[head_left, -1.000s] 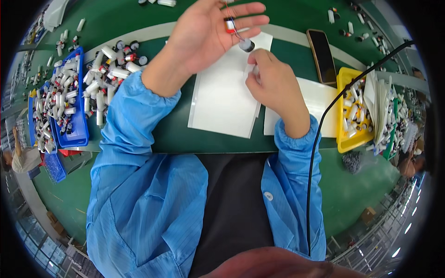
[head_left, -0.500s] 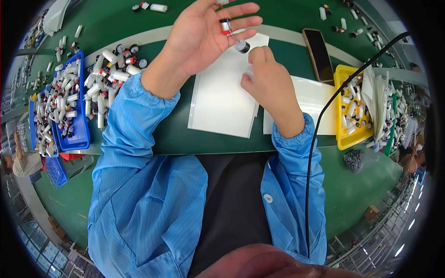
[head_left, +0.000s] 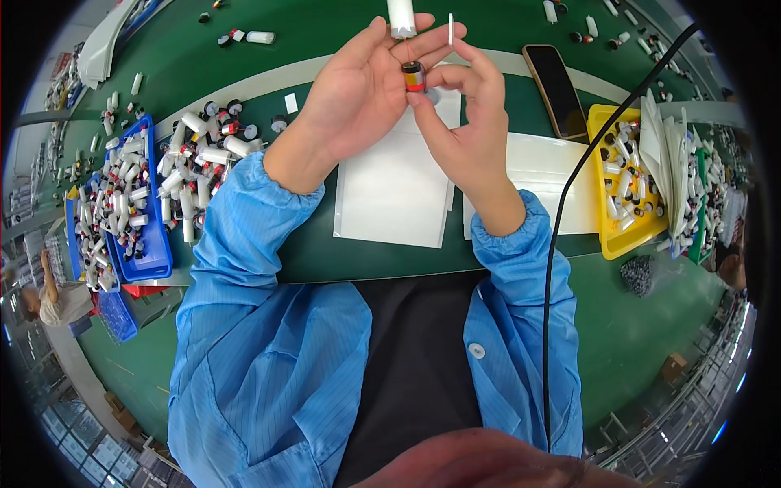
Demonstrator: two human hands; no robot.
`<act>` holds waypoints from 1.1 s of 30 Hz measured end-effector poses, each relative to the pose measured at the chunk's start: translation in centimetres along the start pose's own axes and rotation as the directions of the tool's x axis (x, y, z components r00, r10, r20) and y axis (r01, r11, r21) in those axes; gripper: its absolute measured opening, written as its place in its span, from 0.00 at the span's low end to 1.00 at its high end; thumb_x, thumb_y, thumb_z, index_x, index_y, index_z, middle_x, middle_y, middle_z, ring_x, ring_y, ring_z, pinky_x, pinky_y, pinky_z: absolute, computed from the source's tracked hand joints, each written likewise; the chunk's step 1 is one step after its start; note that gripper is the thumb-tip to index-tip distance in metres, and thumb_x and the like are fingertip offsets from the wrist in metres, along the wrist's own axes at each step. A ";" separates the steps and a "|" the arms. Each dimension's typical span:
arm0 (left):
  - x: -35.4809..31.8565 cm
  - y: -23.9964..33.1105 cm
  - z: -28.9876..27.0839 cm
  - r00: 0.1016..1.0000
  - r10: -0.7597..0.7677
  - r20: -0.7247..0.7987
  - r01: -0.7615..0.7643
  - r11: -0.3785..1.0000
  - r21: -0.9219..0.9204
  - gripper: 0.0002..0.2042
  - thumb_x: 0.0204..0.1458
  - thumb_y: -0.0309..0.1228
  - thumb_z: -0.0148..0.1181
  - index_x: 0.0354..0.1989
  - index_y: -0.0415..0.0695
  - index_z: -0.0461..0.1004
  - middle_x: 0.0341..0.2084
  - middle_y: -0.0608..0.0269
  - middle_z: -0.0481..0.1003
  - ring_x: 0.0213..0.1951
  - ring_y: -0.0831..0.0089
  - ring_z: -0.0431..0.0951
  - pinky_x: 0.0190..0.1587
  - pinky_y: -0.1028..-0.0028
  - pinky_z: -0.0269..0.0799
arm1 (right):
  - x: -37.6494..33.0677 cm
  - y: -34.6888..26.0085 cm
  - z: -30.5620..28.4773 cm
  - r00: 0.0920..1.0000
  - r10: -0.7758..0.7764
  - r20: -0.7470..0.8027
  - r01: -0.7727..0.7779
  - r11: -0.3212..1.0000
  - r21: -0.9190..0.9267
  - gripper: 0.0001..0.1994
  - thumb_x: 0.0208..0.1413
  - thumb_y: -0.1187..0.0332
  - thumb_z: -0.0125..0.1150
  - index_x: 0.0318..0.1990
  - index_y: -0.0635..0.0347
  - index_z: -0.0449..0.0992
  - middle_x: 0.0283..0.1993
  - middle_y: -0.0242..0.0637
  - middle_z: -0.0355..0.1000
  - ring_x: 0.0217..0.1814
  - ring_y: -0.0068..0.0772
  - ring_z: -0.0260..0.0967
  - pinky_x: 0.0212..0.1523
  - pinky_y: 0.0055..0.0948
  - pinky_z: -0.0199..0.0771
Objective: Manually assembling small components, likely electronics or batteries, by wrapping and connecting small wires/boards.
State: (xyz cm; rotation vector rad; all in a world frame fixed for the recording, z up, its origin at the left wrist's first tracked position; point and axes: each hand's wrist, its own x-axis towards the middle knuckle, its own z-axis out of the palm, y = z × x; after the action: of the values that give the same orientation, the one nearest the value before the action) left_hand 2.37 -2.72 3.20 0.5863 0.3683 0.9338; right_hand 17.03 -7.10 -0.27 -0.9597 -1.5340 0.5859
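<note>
My left hand (head_left: 350, 98) is turned palm up with its fingers stretched out. Over those fingers stands a white cylinder (head_left: 401, 18) with a clear lower rim, and thin reddish wires run down from it. They lead to a small black, gold and red cylindrical part (head_left: 414, 77) by my left fingers. My right hand (head_left: 470, 122) pinches this part between thumb and forefinger. A thin white strip (head_left: 451, 29) sticks up at the right fingertips. Partly hidden behind the right hand is a greyish round piece. Below both hands lies a white sheet (head_left: 390, 203).
Left of me, loose white cylinders (head_left: 191, 175) are heaped beside a blue tray (head_left: 150, 267) of similar parts. A phone (head_left: 555, 89), a yellow tray (head_left: 616, 244) and another white sheet (head_left: 545, 187) are on the right. A black cable (head_left: 561, 211) crosses the right side.
My right hand has moved up and left to the wired part and now pinches it. The white cylinder shows more fully above my left fingers. A small white piece now shows beside my left wrist.
</note>
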 end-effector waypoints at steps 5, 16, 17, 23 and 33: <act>0.4 -0.5 -0.6 0.998 0.017 0.067 -0.030 0.978 0.208 0.23 0.69 0.43 0.32 0.65 0.41 0.60 0.62 0.49 0.66 0.60 0.60 0.68 0.66 0.59 0.60 | 0.0 1.1 -0.6 0.998 -0.038 -0.045 0.036 0.999 -0.032 0.32 0.51 0.82 0.65 0.62 0.65 0.57 0.37 0.35 0.73 0.42 0.24 0.71 0.47 0.25 0.69; 0.7 0.9 -1.8 0.994 0.040 0.106 -0.094 0.815 0.571 0.24 0.60 0.20 0.55 0.65 0.36 0.58 0.49 0.50 0.75 0.51 0.68 0.77 0.53 0.72 0.75 | 0.1 1.2 -0.8 0.978 -0.166 -0.126 0.161 0.986 -0.048 0.31 0.49 0.81 0.66 0.61 0.63 0.60 0.32 0.34 0.72 0.37 0.25 0.71 0.45 0.25 0.72; 0.8 1.0 -1.6 0.996 0.033 0.083 -0.072 0.844 0.532 0.26 0.59 0.17 0.56 0.66 0.36 0.56 0.49 0.51 0.75 0.50 0.69 0.77 0.52 0.74 0.75 | 0.0 1.5 -0.9 0.980 -0.166 -0.109 0.160 0.985 -0.058 0.31 0.49 0.80 0.66 0.61 0.63 0.60 0.33 0.34 0.73 0.37 0.25 0.71 0.46 0.25 0.72; 0.6 1.4 -1.4 0.992 0.067 0.109 -0.110 0.879 0.464 0.24 0.60 0.17 0.53 0.65 0.36 0.57 0.48 0.50 0.75 0.50 0.70 0.77 0.53 0.72 0.75 | 0.7 1.5 -1.9 0.996 0.028 -0.080 -0.003 0.956 0.295 0.21 0.55 0.78 0.65 0.55 0.64 0.66 0.39 0.35 0.74 0.38 0.23 0.72 0.46 0.23 0.71; 1.0 0.8 -2.3 0.969 0.025 0.248 -0.161 0.820 0.549 0.22 0.60 0.15 0.51 0.63 0.35 0.58 0.48 0.53 0.75 0.51 0.73 0.76 0.53 0.75 0.72 | 1.5 0.6 -3.4 0.884 0.395 0.251 -0.463 0.658 0.594 0.08 0.61 0.71 0.62 0.42 0.67 0.76 0.32 0.39 0.78 0.32 0.25 0.76 0.35 0.23 0.77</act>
State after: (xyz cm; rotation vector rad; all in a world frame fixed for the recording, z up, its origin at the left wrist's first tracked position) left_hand 1.17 -0.83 1.78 1.2632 0.4110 0.8333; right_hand 20.45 -6.07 0.77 -0.7454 -1.0392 1.4254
